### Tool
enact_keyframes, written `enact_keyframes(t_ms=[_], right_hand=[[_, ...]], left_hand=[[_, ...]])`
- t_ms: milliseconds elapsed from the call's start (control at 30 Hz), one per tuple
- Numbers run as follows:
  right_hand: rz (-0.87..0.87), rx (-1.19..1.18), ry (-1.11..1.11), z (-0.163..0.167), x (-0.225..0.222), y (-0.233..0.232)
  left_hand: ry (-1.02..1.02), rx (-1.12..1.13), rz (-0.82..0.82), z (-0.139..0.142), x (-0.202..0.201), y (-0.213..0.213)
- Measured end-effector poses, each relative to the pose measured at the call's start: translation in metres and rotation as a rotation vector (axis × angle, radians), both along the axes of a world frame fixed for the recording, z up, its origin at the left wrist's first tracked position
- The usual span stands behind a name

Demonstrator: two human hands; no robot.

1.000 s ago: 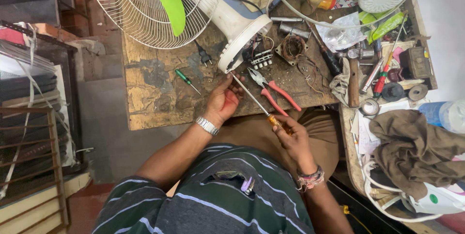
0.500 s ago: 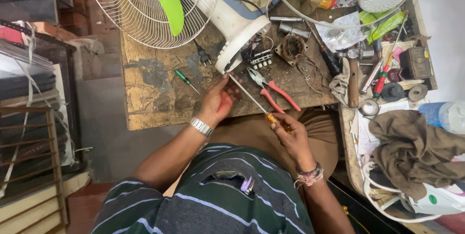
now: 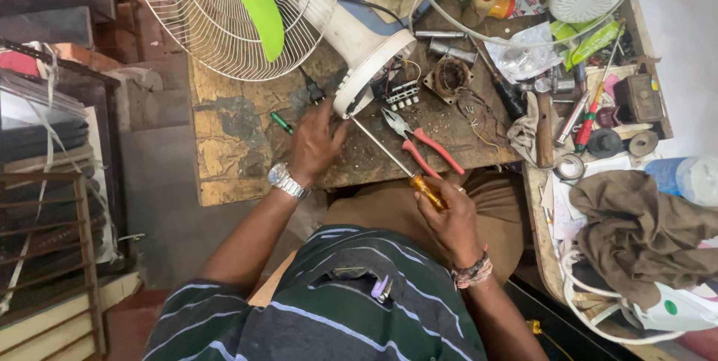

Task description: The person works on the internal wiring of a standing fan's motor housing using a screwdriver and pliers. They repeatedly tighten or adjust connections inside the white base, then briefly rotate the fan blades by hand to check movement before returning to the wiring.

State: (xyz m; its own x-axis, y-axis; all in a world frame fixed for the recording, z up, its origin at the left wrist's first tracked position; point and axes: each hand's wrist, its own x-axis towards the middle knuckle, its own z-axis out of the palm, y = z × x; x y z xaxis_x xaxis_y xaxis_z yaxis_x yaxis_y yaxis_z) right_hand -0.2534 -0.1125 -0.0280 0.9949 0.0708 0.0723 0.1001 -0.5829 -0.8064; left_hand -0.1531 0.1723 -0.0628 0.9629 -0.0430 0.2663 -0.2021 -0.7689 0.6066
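2 hands: right hand (image 3: 449,219) around yellow-handled screwdriver (image 3: 396,163), left hand (image 3: 314,144) spread loosely beside white fan base (image 3: 370,69).

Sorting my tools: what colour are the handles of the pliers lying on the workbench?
Red; the pliers show best in the head view.

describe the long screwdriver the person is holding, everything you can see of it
The screwdriver has a translucent amber-yellow handle that looks plastic and a long thin bare-metal shaft. The right hand closes around the handle, near the person's lap. The shaft slants up and to the left across the worn wooden bench, its tip at the round white base of the fan, which lies on its side. The red-handled pliers lie just beside the shaft; contact cannot be told.
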Motion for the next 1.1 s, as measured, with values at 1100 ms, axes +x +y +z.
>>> enact_keyframes(t_ms=[1100], right_hand=[[-0.033,0.213,0.227,0.005,0.018,-0.013]], left_hand=[[-0.141,0.021,-0.015,-0.011,0.006,-0.009]])
